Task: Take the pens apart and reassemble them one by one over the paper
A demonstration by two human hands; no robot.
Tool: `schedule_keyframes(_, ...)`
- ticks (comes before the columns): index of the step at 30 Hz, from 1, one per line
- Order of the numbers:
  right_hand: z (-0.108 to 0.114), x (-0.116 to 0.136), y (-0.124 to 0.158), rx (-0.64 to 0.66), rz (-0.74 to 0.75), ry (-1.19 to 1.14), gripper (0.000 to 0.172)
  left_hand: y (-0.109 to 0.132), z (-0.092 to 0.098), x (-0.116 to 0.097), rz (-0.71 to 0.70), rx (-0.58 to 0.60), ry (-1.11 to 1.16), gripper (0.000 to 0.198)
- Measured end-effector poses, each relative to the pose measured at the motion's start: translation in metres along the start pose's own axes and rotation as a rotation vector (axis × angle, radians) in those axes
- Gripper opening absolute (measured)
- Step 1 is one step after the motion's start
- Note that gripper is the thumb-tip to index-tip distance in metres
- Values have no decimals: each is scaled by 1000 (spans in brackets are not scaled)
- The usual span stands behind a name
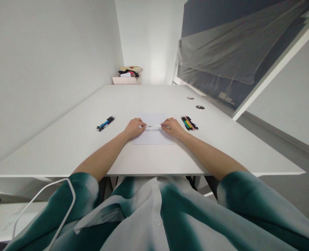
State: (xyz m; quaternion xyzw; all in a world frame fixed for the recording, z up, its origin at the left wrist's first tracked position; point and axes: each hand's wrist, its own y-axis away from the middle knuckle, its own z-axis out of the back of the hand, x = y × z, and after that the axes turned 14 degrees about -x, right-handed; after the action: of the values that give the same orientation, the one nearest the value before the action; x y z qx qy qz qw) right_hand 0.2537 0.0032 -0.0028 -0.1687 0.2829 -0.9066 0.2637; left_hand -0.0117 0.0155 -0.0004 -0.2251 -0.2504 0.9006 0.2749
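Pen [148,126] and white piece [158,126] held apart over paper [153,138]
Left grip [134,128] pinches the pen; right grip [173,127], the white piece.

You are most likely in an office or study, though it could be a room in a home. The long white desk [154,99] fills the middle of the frame, and two round inserts [200,107] right of centre look like the cable holes of office furniture. Writing things lie on it: paper [154,138] and a white pen [148,126] at the centre, with pens [105,123] to the left and more to the right. Plain white walls [52,62] close you in. At upper right, clear plastic [217,55] drapes a dark panel [203,17], as in a half-fitted workspace.
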Motion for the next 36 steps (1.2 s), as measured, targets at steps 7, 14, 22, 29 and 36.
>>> schedule_keyframes(7,1,13,0,36,17,-5,24,1,-2,-8,-60,13,-12,29)
schedule_keyframes(14,2,18,0,86,-26,-34,23,1,-3,-11,-109,29,-17,29)
schedule_keyframes(22,4,25,1,115,-68,-59,28,0,-4,-15,-120,-14,-22,24)
schedule_keyframes(29,0,26,4,104,-90,-87,26,2,-2,-22,-128,-12,-14,19)
schedule_keyframes(36,-2,21,2,75,-119,-104,20,1,0,-22,-71,4,-43,28)
